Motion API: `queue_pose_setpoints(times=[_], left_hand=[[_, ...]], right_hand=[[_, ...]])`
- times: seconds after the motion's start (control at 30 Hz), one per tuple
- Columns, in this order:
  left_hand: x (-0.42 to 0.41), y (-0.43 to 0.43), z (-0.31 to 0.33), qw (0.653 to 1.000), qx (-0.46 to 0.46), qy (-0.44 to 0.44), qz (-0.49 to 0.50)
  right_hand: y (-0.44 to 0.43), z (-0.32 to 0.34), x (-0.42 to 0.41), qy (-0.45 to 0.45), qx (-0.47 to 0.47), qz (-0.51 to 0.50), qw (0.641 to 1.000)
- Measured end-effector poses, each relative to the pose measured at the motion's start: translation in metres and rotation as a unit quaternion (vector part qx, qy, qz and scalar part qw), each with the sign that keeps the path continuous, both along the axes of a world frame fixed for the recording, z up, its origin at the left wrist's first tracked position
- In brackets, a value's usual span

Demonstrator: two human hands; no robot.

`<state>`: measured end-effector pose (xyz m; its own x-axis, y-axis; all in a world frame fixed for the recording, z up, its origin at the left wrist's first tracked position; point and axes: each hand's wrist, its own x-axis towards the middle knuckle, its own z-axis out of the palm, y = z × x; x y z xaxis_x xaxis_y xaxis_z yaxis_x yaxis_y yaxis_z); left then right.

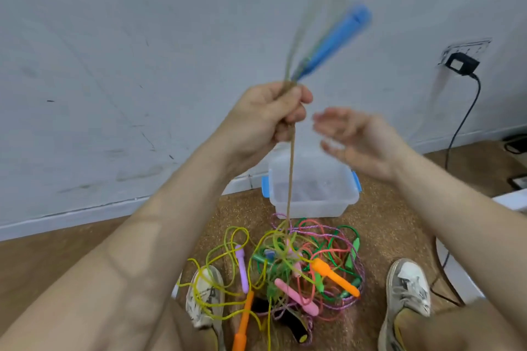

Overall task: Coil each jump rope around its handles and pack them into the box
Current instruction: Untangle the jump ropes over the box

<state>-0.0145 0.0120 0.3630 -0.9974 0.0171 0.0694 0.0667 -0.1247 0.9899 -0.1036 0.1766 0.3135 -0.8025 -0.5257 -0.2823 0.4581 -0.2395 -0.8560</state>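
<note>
A yellowish jump rope (291, 179) is gripped in the left hand (271, 114), whose fingers are curled tightly round it in a fist held up before the wall (114, 65). Above the fist, a blue handle (333, 43) is seen slanting up to the right, blurred, with thin loops of the same rope blurred beside it. Just to the right of the fist, apart from it, the right hand (359, 142) is held with its fingers spread and relaxed and nothing in them; it too is blurred. From the underside of the fist the rope is seen hanging straight down, crossing in front of a clear plastic box (313, 208) with blue latches, which is set at the far edge of a brown speckled mat (385, 236), near the skirting. The rope's lower end is lost in a tangled pile of jump ropes (339, 236) lying on the mat nearer than the box, between two worn white shoes (407, 293). In the pile an orange handle (333, 276), a pink handle (296, 296) and a purple handle (242, 268) can be made out. At the right of the wall, a black charger (460, 64) is plugged into a socket, and its black cable (462, 120) is seen hanging down to the floor.
</note>
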Motion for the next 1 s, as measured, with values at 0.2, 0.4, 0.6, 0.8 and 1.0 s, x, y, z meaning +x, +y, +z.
queue_pose_setpoints(times=[0.2, 0.4, 0.6, 0.8, 1.0], left_hand=[[-0.008, -0.034, 0.011, 0.96, 0.26, 0.004, 0.103], [-0.001, -0.076, -0.007, 0.939, -0.286, -0.061, 0.179], [0.013, -0.003, -0.027, 0.915, -0.376, -0.057, -0.133], [0.006, -0.003, -0.015, 0.99, -0.114, -0.049, 0.062], [0.004, -0.006, 0.012, 0.963, 0.268, -0.038, 0.014]], right_hand=[[-0.032, -0.062, 0.047, 0.201, 0.315, 0.433, 0.82], [-0.027, 0.008, 0.031, 0.194, 0.171, 0.141, 0.956], [-0.031, 0.092, 0.031, 0.123, -0.169, 0.003, 0.978], [0.004, 0.06, 0.007, -0.004, -0.21, 0.017, 0.978], [-0.019, -0.032, 0.026, 0.094, 0.175, 0.277, 0.94]])
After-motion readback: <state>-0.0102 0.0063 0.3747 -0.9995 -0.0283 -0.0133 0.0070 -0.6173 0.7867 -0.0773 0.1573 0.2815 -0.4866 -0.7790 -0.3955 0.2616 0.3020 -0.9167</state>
